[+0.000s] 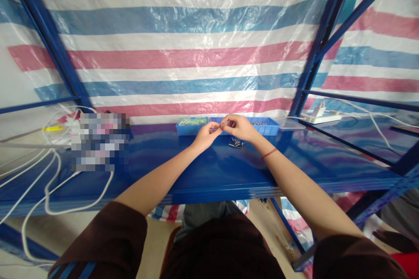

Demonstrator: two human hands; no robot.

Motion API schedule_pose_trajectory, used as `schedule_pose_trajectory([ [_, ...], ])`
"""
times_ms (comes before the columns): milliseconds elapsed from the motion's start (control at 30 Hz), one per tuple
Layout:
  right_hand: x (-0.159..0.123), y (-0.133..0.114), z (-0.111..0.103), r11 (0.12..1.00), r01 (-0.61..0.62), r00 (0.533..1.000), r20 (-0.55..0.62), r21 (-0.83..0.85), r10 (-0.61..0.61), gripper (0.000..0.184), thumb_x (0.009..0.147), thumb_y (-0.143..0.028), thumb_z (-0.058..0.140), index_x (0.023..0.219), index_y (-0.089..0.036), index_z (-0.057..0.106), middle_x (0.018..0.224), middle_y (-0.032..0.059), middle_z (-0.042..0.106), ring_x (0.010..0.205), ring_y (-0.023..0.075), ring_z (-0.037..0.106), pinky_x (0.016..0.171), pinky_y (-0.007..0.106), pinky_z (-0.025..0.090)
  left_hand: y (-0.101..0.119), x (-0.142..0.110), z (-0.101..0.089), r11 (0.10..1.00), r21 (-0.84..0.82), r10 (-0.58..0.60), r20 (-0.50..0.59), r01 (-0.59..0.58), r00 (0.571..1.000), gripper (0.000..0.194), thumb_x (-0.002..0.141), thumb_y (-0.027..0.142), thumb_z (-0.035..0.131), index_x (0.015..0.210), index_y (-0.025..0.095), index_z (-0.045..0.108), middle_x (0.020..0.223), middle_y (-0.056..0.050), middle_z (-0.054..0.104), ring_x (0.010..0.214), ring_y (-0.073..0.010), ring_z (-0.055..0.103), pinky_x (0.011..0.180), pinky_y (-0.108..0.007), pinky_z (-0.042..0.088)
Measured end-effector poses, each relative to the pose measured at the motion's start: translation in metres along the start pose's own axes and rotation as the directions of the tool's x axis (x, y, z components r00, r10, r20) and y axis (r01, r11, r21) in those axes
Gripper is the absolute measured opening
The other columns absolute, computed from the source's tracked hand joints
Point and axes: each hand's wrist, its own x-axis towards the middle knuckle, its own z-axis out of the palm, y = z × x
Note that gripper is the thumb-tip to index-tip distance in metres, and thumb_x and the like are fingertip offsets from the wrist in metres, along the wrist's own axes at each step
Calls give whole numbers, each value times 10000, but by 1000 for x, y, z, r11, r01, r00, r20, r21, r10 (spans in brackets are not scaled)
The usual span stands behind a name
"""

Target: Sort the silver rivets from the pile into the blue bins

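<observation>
My left hand [208,135] and my right hand [236,126] meet fingertip to fingertip above the blue tabletop. Both are closed in a pinch around something too small to make out. Just below my right hand lies a little heap of dark metal screw-like pieces [236,143]. Behind the hands stand blue plastic bins. The left blue bin [190,130] holds greenish, clear-looking small pieces [193,120]. In the right blue bin [270,129] some small metal pieces [258,124] show, partly hidden by my right hand.
White cables [49,192] loop over the table's left side, next to a pixelated patch. A power strip [322,115] sits at the right back, near a clear plastic lid or tray [290,124]. Blue metal posts [319,48] frame the striped sheet [196,43].
</observation>
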Motion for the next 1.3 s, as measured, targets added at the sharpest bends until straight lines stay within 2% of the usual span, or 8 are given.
schedule_pose_trajectory([
  [200,0,9,0,998,-24,997,70,-50,27,176,746,-265,525,756,-151,658,764,42,667,644,131,555,638,252,429,3,-1,-3,989,134,70,-105,-56,992,151,755,261,619,854,150,589,850,-33,643,759,-134,606,740,-267,474],
  [333,2,14,-2,990,-136,990,36,-32,138,246,782,-337,508,748,-151,665,760,49,683,660,146,577,663,269,440,2,-3,-1,981,183,94,-123,-70,988,350,766,284,621,1083,157,544,911,-42,628,747,-122,601,739,-265,488],
  [467,3,27,-21,924,-371,900,-281,-88,335,258,770,-344,503,705,-140,647,733,73,672,679,182,596,675,297,447,0,-7,0,913,334,199,136,-234,971,275,836,222,511,1101,172,568,935,-48,638,813,-135,606,803,-292,489],
  [633,-8,57,-44,747,-641,714,-495,-177,495,278,781,-331,485,825,-128,669,814,121,675,814,255,617,759,348,450,4,-15,2,758,420,237,536,-499,810,278,868,220,471,1092,204,633,1171,-71,614,1091,-189,559,990,-345,398],
  [867,-15,72,-41,688,-683,676,-568,-245,469,522,774,-367,509,1200,-67,517,1046,201,605,990,290,562,861,396,426,7,-15,4,710,453,181,623,-540,761,268,885,236,453,1025,217,681,1128,-48,650,1043,-174,594,946,-304,426],
  [1067,-6,54,-37,776,-588,778,-423,-228,465,400,761,-327,528,1100,-123,584,907,123,657,833,236,605,792,358,455,3,-12,2,760,447,194,537,-472,821,186,849,210,516,875,180,697,943,-59,696,900,-174,637,876,-294,464],
  [1167,-4,44,-32,834,-507,857,-233,-218,460,216,737,-247,534,878,-148,664,800,75,668,720,181,599,705,300,466,-1,-9,2,861,422,136,348,-284,928,158,812,190,555,921,176,669,911,-49,703,833,-165,651,812,-284,495],
  [1300,-4,34,-19,850,-527,848,70,8,525,186,703,-201,561,824,-135,685,662,37,635,520,114,515,461,227,412,-6,-2,-1,975,224,-9,47,-2,999,207,807,195,555,991,146,635,907,-72,698,705,-139,647,723,-279,515],
])
